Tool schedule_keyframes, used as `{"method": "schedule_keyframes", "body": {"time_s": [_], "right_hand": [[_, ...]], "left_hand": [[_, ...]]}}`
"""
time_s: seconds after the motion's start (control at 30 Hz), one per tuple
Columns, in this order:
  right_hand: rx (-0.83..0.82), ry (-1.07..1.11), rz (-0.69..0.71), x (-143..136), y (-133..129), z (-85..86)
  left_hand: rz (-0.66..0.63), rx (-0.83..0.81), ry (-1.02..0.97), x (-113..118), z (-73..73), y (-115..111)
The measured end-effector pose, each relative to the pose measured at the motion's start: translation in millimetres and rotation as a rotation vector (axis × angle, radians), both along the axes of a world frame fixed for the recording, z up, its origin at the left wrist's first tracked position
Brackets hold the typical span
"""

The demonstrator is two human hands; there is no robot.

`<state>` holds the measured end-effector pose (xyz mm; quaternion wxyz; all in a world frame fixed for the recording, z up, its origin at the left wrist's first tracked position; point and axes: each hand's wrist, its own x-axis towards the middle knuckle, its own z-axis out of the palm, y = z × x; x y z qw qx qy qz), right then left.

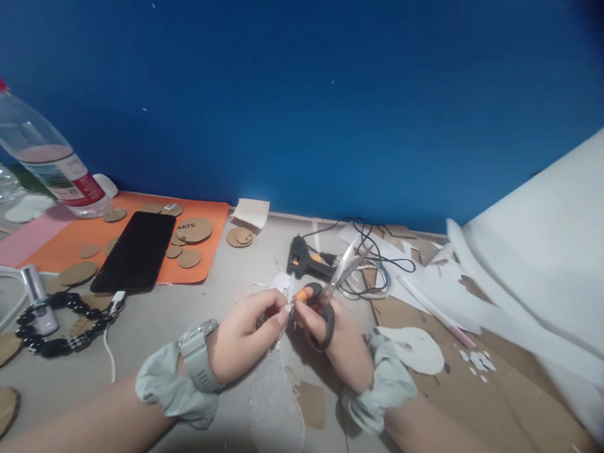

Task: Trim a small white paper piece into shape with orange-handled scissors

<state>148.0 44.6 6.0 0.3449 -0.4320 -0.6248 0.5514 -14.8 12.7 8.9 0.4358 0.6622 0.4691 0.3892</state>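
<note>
My left hand (252, 328) is closed, thumb and fingers pinched together around something small and whitish that I cannot make out. My right hand (335, 331) meets it at the fingertips and has a pair of scissors (344, 272) hooked on its fingers, the black and orange handles in the grip and the blades pointing up and away. Below the hands is a pale glittery rounded piece (277, 402); whether the left fingers hold its upper end is hidden. Just beyond the hands lies a black glue gun (301, 256), its nozzle toward them.
Cardboard discs (194, 230) and a black phone (135, 251) lie on orange paper (215, 249) at left, near a bottle (55, 159) and a beaded bracelet (56, 349). Tangled cables (380, 260), a white cutout (416, 352) and small white bits (478, 360) are at right. A blue wall (307, 106) stands behind.
</note>
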Motion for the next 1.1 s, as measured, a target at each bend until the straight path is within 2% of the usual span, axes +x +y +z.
{"method": "schedule_keyframes", "body": {"time_s": [0.23, 0.43, 0.67, 0.9, 1.0, 1.1], "right_hand": [[-0.052, -0.05, 0.016, -2.4, -2.6, 12.0], [-0.091, 0.011, 0.029, -1.8, -3.0, 10.1], [-0.043, -0.037, 0.017, -2.4, -4.2, 14.8], [-0.034, -0.011, 0.016, 0.0, -4.0, 9.6], [-0.045, -0.025, 0.121, 2.9, -4.3, 9.7], [-0.031, -0.072, 0.339, 5.4, -3.3, 11.8]], "left_hand": [[-0.026, 0.0, 0.027, 0.8, -0.2, 0.2], [-0.003, -0.001, 0.031, 0.7, -1.2, -0.6], [-0.005, 0.011, 0.019, 0.8, 0.0, 0.3], [0.044, -0.002, 0.004, 1.8, 0.3, -0.1], [0.109, 0.018, -0.064, 1.1, 0.8, -1.7], [0.167, 0.054, -0.139, 0.5, 1.2, -2.5]]}}
